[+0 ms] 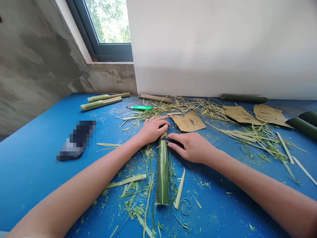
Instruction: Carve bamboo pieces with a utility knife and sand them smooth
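A green bamboo piece (162, 175), its skin partly scraped to pale streaks, lies lengthwise in front of me on the blue table. My left hand (154, 129) is over its far end, fingers bent across it and holding it down. My right hand (195, 147) grips a dark-handled knife (175, 142) from the right side. The knife lies across the bamboo just below my left hand, touching its surface. How the blade meets the bamboo is partly hidden by my fingers. Green shavings and a pale bamboo strip (180, 189) lie around the piece.
Behind my hands are a green utility knife (141, 107), brown sandpaper sheets (189, 121) and a heap of bamboo strips (208, 107). Cut bamboo lengths (101, 103) lie back left, and dark bamboo tubes (305, 127) at right. A blurred dark object (78, 140) rests at left.
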